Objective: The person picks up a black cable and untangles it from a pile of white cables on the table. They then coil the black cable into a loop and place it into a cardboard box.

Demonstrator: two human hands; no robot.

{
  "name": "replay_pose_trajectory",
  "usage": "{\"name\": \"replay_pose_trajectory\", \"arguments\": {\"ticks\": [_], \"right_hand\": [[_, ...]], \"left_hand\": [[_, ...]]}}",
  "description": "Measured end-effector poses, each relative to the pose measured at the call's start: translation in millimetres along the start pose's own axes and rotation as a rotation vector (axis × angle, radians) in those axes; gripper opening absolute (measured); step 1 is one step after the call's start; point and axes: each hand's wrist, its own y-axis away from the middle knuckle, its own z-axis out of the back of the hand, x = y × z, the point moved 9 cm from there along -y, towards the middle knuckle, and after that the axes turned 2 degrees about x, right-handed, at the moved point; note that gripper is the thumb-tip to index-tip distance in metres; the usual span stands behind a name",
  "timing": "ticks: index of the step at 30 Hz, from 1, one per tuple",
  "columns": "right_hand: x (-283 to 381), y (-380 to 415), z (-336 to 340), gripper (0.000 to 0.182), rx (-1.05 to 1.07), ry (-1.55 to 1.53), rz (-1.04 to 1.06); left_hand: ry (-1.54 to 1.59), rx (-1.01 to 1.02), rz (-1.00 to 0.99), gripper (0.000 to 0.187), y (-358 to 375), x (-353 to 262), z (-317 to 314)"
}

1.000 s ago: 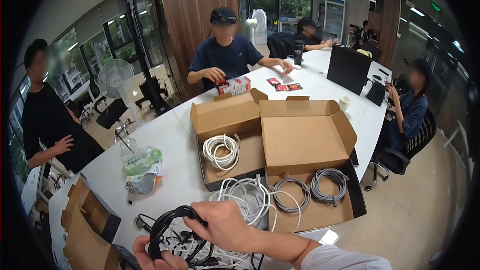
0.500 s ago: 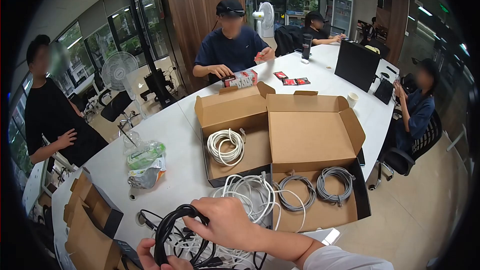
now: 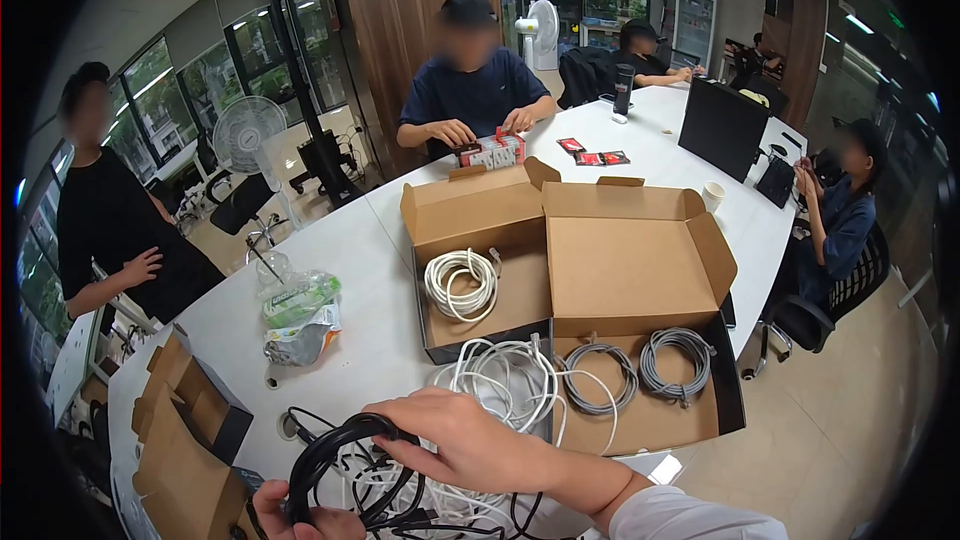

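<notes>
A coiled black cable (image 3: 318, 458) is held between my two hands at the bottom of the view. My right hand (image 3: 465, 440) grips the top of the coil, with thumb below and fingers above. My left hand (image 3: 300, 522) closes around its lower left side, partly cut off by the frame edge. Beneath and beside them lies a tangle of white cables (image 3: 500, 380) and black cords. Behind it, an open box (image 3: 520, 310) holds a white coil (image 3: 460, 285). A second open box (image 3: 720, 410) holds two grey coils (image 3: 675, 365).
Crumpled plastic packaging (image 3: 300, 325) lies left of the boxes. More open cardboard boxes (image 3: 185, 440) stand at the lower left. Across the white table (image 3: 370, 250), a person handles a small red-and-white box (image 3: 495, 152). A monitor (image 3: 722, 130) and cup (image 3: 712, 196) stand at the right.
The black coil and my hands have shifted slightly left within the view. The person across the table has brought a hand down to the red-and-white box.
</notes>
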Motion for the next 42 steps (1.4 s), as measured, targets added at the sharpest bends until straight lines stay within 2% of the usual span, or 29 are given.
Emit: {"name": "replay_pose_trajectory", "arguments": {"ticks": [8, 11, 14, 15, 18, 20, 21, 22, 24, 26, 27, 30, 34, 35, 39, 42], "right_hand": [[0, 0, -7, 0.026, -0.010, 0.150, -0.058], [-1, 0, -6, 0.029, -0.002, 0.220, -0.097], [-4, 2, -5, 0.031, 0.006, 0.300, -0.122], [-4, 3, -6, 0.030, -0.014, 0.284, -0.127], [-10, 3, -5, 0.030, -0.007, 0.269, -0.215], [-7, 8, -5, 0.028, -0.081, 0.252, -0.104], [-3, 11, 0, 0.026, -0.123, 0.200, -0.076], [-1, 10, 4, 0.025, -0.082, 0.217, -0.103], [6, 9, 14, 0.026, -0.155, 0.137, -0.048], [12, 7, 20, 0.027, -0.167, 0.137, -0.055], [13, 8, 24, 0.028, -0.173, 0.141, -0.066], [9, 11, 28, 0.028, -0.229, 0.162, -0.046], [14, 11, 36, 0.028, -0.280, 0.151, -0.036], [14, 10, 36, 0.023, -0.266, 0.129, -0.074], [8, 11, 36, 0.025, -0.292, 0.100, -0.067], [4, 10, 35, 0.022, -0.254, -0.059, -0.155]], "left_hand": [[-0.152, -0.032, -0.051, 0.040, -2, -5, -1], [-0.189, 0.033, -0.003, 0.046, 1, 0, -4], [-0.278, 0.032, -0.071, 0.061, 1, 7, 3], [-0.259, 0.037, -0.028, 0.075, 2, 9, 5], [-0.073, 0.191, 0.055, 0.083, 2, 9, -5], [0.033, 0.142, 0.012, 0.086, 2, 6, 1], [0.048, 0.256, 0.085, 0.082, 2, 5, -4], [0.295, 0.428, 0.143, 0.057, -4, 4, -41], [0.386, 0.468, 0.152, 0.068, -4, 6, -43], [0.422, 0.395, 0.199, 0.072, -5, 10, -31], [0.352, 0.298, 0.193, 0.062, -6, 11, -32], [0.166, 0.024, 0.138, 0.074, -3, 25, -8], [0.148, 0.202, 0.173, 0.062, -4, 33, -15], [0.164, 0.234, 0.203, 0.052, -4, 35, -18], [0.057, 0.266, 0.221, 0.041, -7, 35, -20], [0.130, 0.257, 0.329, 0.045, -9, 37, -21]]}}
